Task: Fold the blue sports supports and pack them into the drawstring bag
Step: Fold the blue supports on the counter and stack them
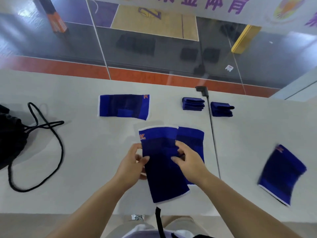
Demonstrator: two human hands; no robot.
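Right now both hands are on one blue support [163, 162], held lengthwise just above the white table [85, 160]. The left hand [135, 162] pinches its left edge and the right hand [187, 160] pinches the right edge, thumbs on top, fingers tucked under, so both grips are closed on the fabric around its middle.

To fold it well, I'd say keep those pinches level with each other, then bring the near white-trimmed end up to meet the far end with the orange logo so the trims line up. Press the crease flat on the table before letting go (this stretchy knit looks like it will spring back open otherwise).

There's a second support [193, 140] lying under the right side of the held one, so lift clear of it or it could drag along.

Still flat: one support at the back [123, 106] and another off to the right [283, 174]. Two folded bundles [193, 103] [222, 109] sit at the far edge, a good size to match. The black drawstring bag [12, 138] waits at the far left, cord sprawled out, well away from the hands.
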